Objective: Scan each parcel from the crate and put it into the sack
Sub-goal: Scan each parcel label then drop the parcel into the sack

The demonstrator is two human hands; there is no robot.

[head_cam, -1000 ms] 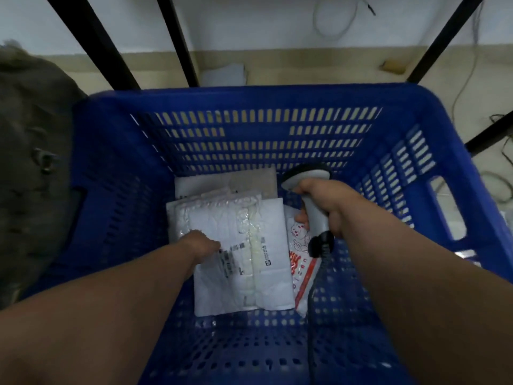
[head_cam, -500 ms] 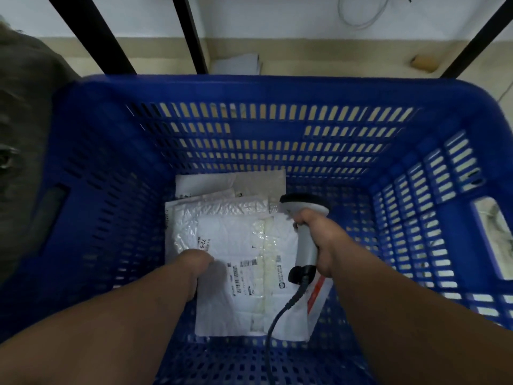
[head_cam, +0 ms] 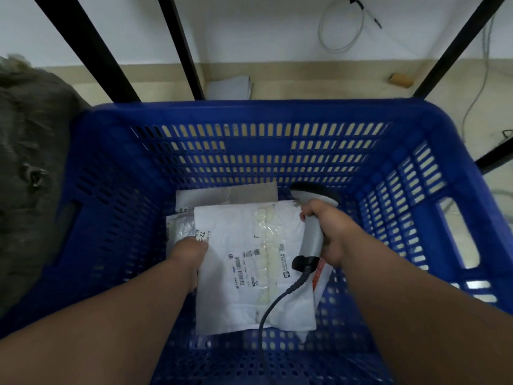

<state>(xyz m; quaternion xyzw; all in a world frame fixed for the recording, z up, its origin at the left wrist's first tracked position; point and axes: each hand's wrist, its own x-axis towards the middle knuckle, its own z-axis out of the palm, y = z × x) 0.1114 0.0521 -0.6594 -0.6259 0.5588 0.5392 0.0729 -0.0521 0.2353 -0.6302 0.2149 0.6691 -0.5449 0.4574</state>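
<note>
While a crinkled white plastic mailer [head_cam: 244, 262] is pinched by the left hand [head_cam: 188, 254] inside the slotted blue plastic crate [head_cam: 249, 112], a grey pistol-shaped scanner [head_cam: 312, 232] is gripped by the right hand [head_cam: 333, 234].

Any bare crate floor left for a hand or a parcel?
Free: the crate floor left of the parcels, along the left wall, and the near strip below the top white parcel. Tighter: the gap to the right wall, past the scanner in the right hand. Crowded: the middle, with overlapping parcels under the left hand.
</note>
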